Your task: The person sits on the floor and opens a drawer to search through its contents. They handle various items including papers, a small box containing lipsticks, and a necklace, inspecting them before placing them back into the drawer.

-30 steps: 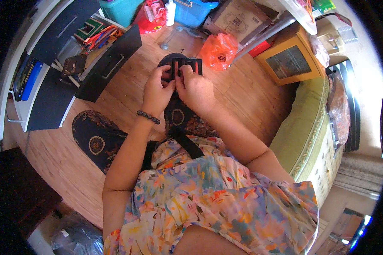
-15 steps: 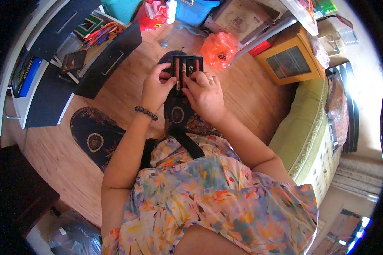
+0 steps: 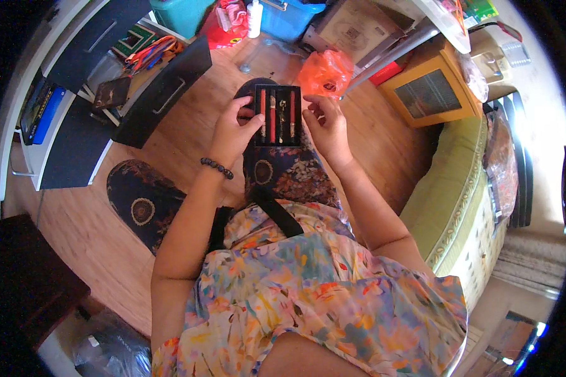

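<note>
Left hand (image 3: 237,130) grips the black box (image 3: 278,144) by its left side; right hand (image 3: 329,127), released, is just beside it

The head view comes from the left of two fisheye cameras worn side by side on the wearer's head. It looks steeply down, upright: floral clothing (image 3: 333,301) fills the near lower part, the hands (image 3: 231,131) lie farther off above centre, and floor (image 3: 377,151) spreads wide around.

Wood-look floor (image 3: 368,154), centre | black-and-white cabinet (image 3: 75,151), drawer (image 3: 163,97) open, upper left | green sofa (image 3: 446,179), right | brightly lit wall (image 3: 550,176), far right
</note>
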